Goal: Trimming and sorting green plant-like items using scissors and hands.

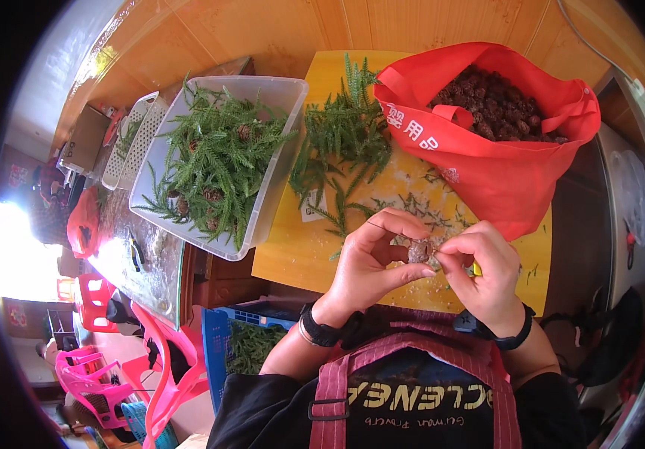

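My left hand (382,258) holds a small brown pine cone (417,252) between thumb and fingers, above the yellow table. A thin dark strand, like wire, runs from the cone's top across my left index finger. My right hand (481,263) is closed, its thumb and index fingertip pinched together against the cone's right side. What lies between those fingertips is too small to make out. Something yellow (477,269) shows between the right fingers; its kind is hidden. Green needled sprigs (348,138) lie on the table beyond my hands.
A red cloth bag (487,176) full of pine cones (490,105) stands at the far right. Left of the sprigs is a clear plastic bin (274,187) of greenery and cones. Pliers (137,254) lie on the side table. A blue crate (217,344) and pink chairs (176,359) are lower left.
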The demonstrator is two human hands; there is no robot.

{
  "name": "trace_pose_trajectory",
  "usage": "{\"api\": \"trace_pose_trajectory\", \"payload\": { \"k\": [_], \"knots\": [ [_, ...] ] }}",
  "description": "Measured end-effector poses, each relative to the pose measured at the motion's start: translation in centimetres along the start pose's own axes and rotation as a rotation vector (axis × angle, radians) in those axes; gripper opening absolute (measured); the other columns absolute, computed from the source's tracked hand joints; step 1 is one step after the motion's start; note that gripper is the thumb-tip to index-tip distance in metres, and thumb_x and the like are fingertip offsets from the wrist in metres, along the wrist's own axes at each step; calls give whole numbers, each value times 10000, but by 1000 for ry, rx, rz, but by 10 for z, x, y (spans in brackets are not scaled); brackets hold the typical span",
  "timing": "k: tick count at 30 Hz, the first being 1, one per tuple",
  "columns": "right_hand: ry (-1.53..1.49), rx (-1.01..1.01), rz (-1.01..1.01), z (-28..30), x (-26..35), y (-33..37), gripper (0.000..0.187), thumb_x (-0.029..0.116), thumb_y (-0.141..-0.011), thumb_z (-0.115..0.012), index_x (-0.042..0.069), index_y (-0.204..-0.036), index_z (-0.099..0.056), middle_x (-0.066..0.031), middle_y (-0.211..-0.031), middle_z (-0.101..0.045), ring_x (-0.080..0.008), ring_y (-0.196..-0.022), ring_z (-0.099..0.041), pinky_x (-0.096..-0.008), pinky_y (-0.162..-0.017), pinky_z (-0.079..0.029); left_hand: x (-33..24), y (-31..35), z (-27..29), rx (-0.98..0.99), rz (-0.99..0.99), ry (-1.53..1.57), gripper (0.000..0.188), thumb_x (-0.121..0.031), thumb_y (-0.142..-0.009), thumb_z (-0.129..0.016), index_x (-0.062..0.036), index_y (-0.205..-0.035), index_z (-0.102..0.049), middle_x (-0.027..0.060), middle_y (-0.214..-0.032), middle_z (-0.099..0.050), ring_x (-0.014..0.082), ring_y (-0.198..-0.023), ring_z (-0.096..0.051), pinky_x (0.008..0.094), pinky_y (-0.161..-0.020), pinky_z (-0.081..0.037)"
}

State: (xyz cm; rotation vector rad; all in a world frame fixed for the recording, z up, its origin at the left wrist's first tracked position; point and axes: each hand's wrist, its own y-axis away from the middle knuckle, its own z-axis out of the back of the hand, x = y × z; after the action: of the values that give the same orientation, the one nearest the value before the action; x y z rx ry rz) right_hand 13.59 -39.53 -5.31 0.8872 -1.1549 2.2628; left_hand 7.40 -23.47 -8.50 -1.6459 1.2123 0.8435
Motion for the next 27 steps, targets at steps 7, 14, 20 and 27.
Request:
{"api": "trace_pose_trajectory", "payload": {
  "k": [7, 14, 20, 27],
  "knots": [
    [24, -21, 25, -1, 1, -1, 178, -81, -693, -665, 22, -804, -571, -60, -713, -532, -122, -555, -522, -225, -479, -402, 0, 0, -1, -12, 95, 202, 257, -150, -809, -675, 0, -965, -535, 136, -1004, -554, 162, -819, -573, 275, -682, -510],
    [-39, -3, -51, 2, 1, 0, 191, -48, -694, -706, 20, -796, -559, -54, -718, -540, -108, -565, -524, -217, -481, -404, 7, 0, -2, -22, 63, 265, 220, -185, -837, -645, -18, -935, -541, 138, -943, -572, 157, -739, -559, 265, -600, -474],
    [-39, 35, -22, 7, -3, -4, 194, -36, -692, -715, 21, -797, -562, -53, -721, -539, -107, -565, -517, -215, -484, -400, 8, 0, -1, 7, 73, 306, 215, -191, -832, -653, -32, -936, -551, 146, -913, -581, 161, -715, -556, 262, -586, -461],
    [-38, 103, 59, 10, -5, -10, 204, -35, -677, -723, 26, -811, -582, -55, -718, -536, -119, -566, -520, -223, -478, -399, 11, 2, 1, 52, 70, 411, 226, -203, -832, -653, -33, -942, -553, 159, -927, -582, 168, -697, -568, 246, -556, -457]
  ]
}}
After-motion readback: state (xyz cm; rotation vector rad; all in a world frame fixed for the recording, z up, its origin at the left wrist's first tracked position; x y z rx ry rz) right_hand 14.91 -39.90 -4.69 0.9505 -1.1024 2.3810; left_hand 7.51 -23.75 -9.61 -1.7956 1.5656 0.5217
